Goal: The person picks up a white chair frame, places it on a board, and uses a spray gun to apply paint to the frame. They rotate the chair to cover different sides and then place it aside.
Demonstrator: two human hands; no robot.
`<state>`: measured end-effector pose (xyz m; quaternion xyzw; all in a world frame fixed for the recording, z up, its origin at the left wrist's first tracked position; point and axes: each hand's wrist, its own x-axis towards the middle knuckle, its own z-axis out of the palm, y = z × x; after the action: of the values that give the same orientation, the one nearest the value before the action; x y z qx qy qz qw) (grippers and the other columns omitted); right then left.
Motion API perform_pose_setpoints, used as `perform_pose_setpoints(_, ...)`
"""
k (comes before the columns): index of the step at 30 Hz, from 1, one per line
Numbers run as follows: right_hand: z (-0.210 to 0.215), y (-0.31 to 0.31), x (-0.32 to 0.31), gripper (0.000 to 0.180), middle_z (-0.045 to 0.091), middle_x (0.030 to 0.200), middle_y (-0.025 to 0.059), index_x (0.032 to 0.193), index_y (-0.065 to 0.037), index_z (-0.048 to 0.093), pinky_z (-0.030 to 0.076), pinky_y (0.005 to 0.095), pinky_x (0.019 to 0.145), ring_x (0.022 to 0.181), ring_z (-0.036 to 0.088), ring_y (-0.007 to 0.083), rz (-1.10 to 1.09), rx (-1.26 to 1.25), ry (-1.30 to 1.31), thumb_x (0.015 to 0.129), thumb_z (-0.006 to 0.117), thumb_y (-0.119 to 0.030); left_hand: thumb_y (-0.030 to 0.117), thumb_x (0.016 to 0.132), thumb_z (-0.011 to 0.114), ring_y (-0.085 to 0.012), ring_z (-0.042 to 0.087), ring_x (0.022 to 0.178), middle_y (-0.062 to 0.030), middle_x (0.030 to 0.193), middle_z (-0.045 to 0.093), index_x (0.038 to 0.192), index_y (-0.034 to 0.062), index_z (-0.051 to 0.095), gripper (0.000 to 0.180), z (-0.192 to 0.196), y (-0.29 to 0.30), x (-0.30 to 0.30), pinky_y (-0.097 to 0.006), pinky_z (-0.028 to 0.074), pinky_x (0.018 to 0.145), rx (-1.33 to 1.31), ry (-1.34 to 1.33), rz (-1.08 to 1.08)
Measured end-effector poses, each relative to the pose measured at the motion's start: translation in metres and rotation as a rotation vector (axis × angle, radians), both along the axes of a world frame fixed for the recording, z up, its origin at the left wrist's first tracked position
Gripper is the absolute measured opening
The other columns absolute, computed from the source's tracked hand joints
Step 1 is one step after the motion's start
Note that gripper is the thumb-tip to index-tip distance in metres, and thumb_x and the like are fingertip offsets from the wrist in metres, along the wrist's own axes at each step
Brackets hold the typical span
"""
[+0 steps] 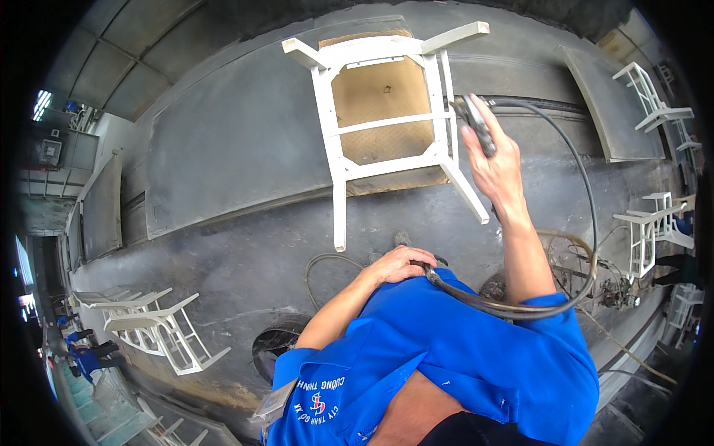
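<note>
A white wooden chair (390, 166) lies with its legs and rails turned up over a brown board (401, 183) in front of me. To the chair's right, my right hand (498, 169) is closed around a spray gun (476, 128), its front end close to the chair's side rail. A dark hose (571, 141) runs from the gun, loops down on the right and crosses back over my lap. There my left hand (400, 266) is wrapped around the hose, low at my waist and apart from the chair.
More white chairs stand at lower left (160, 327) and right (647, 230). A large grey panel (238, 141) stretches behind the work. A dark round container (275, 342) sits by my left elbow. Hoses and hardware (617, 290) lie on the right floor. A person (89, 353) is far left.
</note>
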<state>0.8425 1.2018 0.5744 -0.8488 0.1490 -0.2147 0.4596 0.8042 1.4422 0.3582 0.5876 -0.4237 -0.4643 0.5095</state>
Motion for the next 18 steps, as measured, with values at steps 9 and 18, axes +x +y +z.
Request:
perform_pose_setpoints(9,-0.008,0.026,0.061,0.049,0.073,0.122,0.0175,0.146,-0.024,0.057,0.055,0.0384,0.093,0.109,0.072,0.0285,0.062,0.037,0.020,0.099,0.069,-0.027,-0.003,0.081,0.067,-0.0265,0.065,0.125,-0.0081,0.130,0.070,0.121,0.0078,0.072,0.041,0.004,0.024,0.006,-0.038,0.049,0.108,0.081,0.105,0.018)
perform_pose_setpoints(18,-0.039,0.075,-0.049,0.049,0.070,0.129,0.0197,0.146,-0.016,0.057,0.051,0.0385,0.102,0.123,0.067,0.0313,-0.237,0.033,0.153,0.098,0.068,-0.021,-0.001,0.079,0.069,-0.0264,0.067,0.119,-0.0081,0.128,0.071,0.119,0.0095,0.074,0.041,-0.008,0.093,0.037,-0.037,0.053,0.101,0.016,0.064,-0.165)
